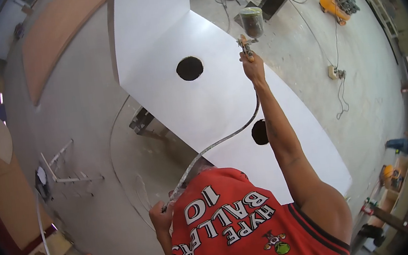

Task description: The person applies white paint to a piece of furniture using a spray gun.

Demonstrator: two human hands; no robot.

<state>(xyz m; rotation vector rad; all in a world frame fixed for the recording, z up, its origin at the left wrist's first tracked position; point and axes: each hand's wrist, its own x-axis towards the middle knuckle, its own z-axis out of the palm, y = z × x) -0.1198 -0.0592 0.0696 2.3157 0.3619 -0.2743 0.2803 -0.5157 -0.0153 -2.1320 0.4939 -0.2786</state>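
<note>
With my arm stretched out, my right hand (pixel 253 66) is closed round the handle of a spray gun (pixel 245 47). A clear paint cup (pixel 252 23) with a greenish lid sits on top of the gun. Below them lies a large white panel (pixel 172 111) with two round dark holes. From the gun a grey air hose (pixel 225 139) runs across the panel to my left side. There my left hand (pixel 161 215) is wrapped round the hose, close to my red jersey.
A dark support (pixel 142 120) shows under the panel. An orange air compressor (pixel 338 6) and cords lie on the floor at the upper right. A brownish curved board (pixel 58 38) is at the upper left, a metal stand (pixel 63 169) at left. Another person (pixel 406 145) is at far right.
</note>
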